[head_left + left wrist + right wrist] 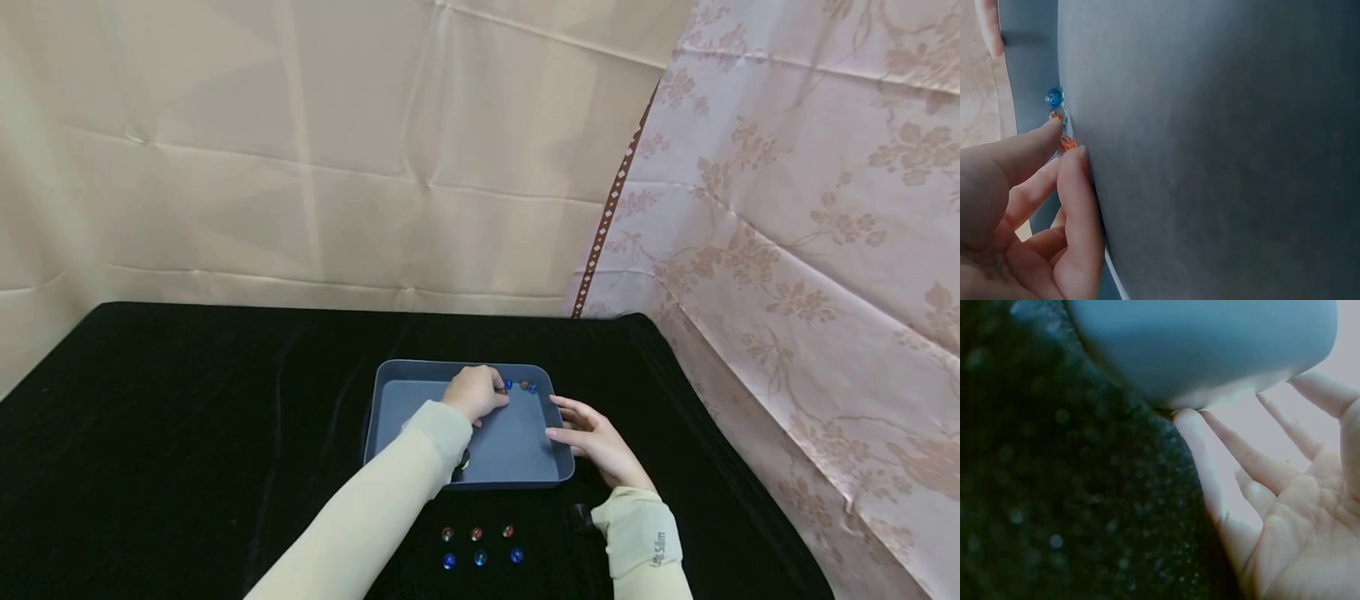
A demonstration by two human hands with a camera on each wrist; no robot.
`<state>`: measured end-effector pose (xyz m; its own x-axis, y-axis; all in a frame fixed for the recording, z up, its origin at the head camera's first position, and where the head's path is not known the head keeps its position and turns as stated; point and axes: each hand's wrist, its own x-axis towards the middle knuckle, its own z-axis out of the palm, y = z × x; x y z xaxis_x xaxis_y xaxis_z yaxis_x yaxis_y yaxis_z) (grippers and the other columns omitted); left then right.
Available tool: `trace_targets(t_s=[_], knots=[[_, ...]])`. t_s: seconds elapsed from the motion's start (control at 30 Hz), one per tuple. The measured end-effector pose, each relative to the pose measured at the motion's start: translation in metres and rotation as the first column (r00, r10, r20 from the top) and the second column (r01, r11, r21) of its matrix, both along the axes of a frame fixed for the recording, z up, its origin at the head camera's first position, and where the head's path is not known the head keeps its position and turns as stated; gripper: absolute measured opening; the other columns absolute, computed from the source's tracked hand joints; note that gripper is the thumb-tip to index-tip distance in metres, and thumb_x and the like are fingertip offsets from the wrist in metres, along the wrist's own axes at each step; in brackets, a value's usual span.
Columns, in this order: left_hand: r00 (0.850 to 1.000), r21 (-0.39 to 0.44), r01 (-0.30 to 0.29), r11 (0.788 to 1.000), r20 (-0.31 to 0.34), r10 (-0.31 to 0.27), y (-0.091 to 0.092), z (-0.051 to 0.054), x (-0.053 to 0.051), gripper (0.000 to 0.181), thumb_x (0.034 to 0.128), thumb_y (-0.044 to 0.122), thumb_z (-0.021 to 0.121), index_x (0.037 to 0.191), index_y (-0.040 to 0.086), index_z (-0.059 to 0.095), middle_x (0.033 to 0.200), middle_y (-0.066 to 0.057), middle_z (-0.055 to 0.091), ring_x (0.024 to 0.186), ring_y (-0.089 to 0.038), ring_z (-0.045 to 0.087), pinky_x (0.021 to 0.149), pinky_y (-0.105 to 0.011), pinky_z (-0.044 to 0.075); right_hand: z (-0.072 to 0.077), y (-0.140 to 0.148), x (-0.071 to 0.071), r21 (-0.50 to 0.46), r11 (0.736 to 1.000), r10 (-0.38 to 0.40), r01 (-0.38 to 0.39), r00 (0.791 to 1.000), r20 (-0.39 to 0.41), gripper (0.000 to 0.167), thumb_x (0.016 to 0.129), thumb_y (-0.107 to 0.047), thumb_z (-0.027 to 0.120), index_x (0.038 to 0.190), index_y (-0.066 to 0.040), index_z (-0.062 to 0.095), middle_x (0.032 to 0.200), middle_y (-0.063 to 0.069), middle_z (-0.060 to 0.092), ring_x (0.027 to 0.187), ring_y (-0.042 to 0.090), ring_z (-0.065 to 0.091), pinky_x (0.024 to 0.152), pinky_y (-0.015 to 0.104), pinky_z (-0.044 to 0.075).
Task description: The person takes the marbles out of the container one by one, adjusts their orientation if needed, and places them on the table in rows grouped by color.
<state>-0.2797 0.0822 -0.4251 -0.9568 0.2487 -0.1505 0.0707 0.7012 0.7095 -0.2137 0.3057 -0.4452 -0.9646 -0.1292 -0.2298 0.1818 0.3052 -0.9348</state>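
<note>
A blue-grey rectangular tray [517,450] lies on black cloth. My left hand [474,393] reaches over it to the far wall. Between its thumb and a fingertip it pinches an orange-swirled glass marble [1067,142], partly covered by the fingers. Beside that, along the far edge inside the tray, are a dark blue marble [507,384], an orange marble [524,385] and a lighter blue marble [533,388]. My right hand [596,439] stands at the tray's right side, fingers extended. In the right wrist view its fingertips [1188,419] touch the tray's outer wall.
On the cloth in front of the tray sit two rows of marbles: three reddish ones, such as the middle one [476,533], behind three blue ones, such as the right one [517,555]. A cream curtain [337,167] hangs behind, and a floral cloth [787,208] to the right.
</note>
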Motion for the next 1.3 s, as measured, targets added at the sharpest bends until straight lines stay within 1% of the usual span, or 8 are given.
trace_targets(t_s=[0.1,0.17,0.37,0.57,0.8,0.97,1.13,1.3], knots=[[0.999,-0.033,0.007,0.999,-0.035,-0.008,0.0020,-0.0007,-0.0006,0.015,0.0901,0.025,0.074,0.100,0.014,0.073,0.098,-0.007,0.069,0.051,-0.017,0.058,0.044,-0.026,0.049,0.0003,-0.0001,0.0003,0.003,1.000,-0.001,0.001,1.000,-0.001,0.059,0.093,-0.021,0.068,0.148,-0.017,0.045,0.151,0.021,0.043,0.129,0.035,0.053,0.094,0.043,0.055],[0.998,-0.079,0.010,0.997,-0.069,-0.015,0.0034,-0.0009,-0.0010,0.013,0.0901,0.027,0.074,0.096,0.016,0.073,0.095,-0.004,0.070,0.058,-0.016,0.058,0.052,-0.028,0.050,0.0005,-0.0001,0.0005,0.005,1.000,-0.001,0.001,1.000,-0.002,0.058,0.094,-0.021,0.067,0.148,-0.017,0.045,0.151,0.021,0.043,0.129,0.035,0.053,0.094,0.043,0.055],[0.989,-0.180,0.018,0.984,-0.142,-0.044,0.0059,0.0009,0.0002,0.011,0.0902,0.029,0.073,0.093,0.019,0.075,0.098,0.000,0.073,0.076,-0.017,0.061,0.072,-0.038,0.053,0.0011,-0.0007,0.0005,0.013,1.000,-0.005,0.005,1.000,-0.004,0.058,0.094,-0.021,0.067,0.148,-0.017,0.045,0.150,0.021,0.043,0.129,0.035,0.053,0.094,0.044,0.054],[0.988,-0.193,0.022,0.981,-0.146,-0.051,0.0062,0.0001,0.0005,0.011,0.0905,0.029,0.073,0.092,0.019,0.075,0.096,0.001,0.073,0.074,-0.015,0.060,0.072,-0.037,0.053,0.0006,-0.0009,0.0008,0.018,1.000,-0.001,0.001,1.000,-0.012,0.058,0.094,-0.021,0.067,0.147,-0.017,0.045,0.150,0.021,0.044,0.128,0.035,0.054,0.093,0.043,0.055],[0.988,-0.197,0.018,0.980,-0.149,-0.048,0.0047,-0.0003,0.0002,0.012,0.0894,0.030,0.074,0.084,0.019,0.072,0.087,0.003,0.070,0.070,-0.014,0.058,0.064,-0.033,0.049,0.0002,-0.0006,0.0009,0.020,1.000,0.004,-0.003,1.000,-0.020,0.058,0.094,-0.021,0.067,0.147,-0.017,0.045,0.150,0.021,0.044,0.129,0.036,0.053,0.094,0.044,0.055],[0.988,-0.153,0.001,0.988,-0.151,-0.024,0.0031,0.0002,-0.0002,0.013,0.0895,0.028,0.074,0.082,0.018,0.071,0.085,0.002,0.069,0.069,-0.013,0.057,0.062,-0.031,0.048,0.0004,-0.0008,0.0005,0.019,1.000,0.001,-0.001,1.000,-0.017,0.057,0.094,-0.021,0.067,0.147,-0.017,0.046,0.149,0.021,0.044,0.128,0.035,0.054,0.094,0.044,0.055],[0.992,-0.038,-0.010,0.999,-0.125,0.005,0.0014,0.0017,0.0005,0.011,0.0901,0.024,0.073,0.087,0.014,0.073,0.083,0.000,0.069,0.061,-0.013,0.059,0.056,-0.028,0.048,0.0003,-0.0004,0.0003,0.017,1.000,0.005,-0.005,1.000,-0.017,0.058,0.094,-0.021,0.067,0.147,-0.016,0.046,0.149,0.022,0.044,0.128,0.035,0.054,0.093,0.044,0.055],[0.995,0.082,-0.008,0.997,-0.101,0.017,-0.0009,0.0057,0.0014,0.010,0.0904,0.021,0.072,0.090,0.011,0.072,0.077,-0.002,0.068,0.052,-0.014,0.061,0.050,-0.026,0.049,0.0004,0.0005,0.0004,0.019,1.000,0.003,-0.003,1.000,-0.013,0.058,0.094,-0.022,0.067,0.148,-0.015,0.045,0.150,0.023,0.042,0.128,0.035,0.054,0.093,0.043,0.055]])
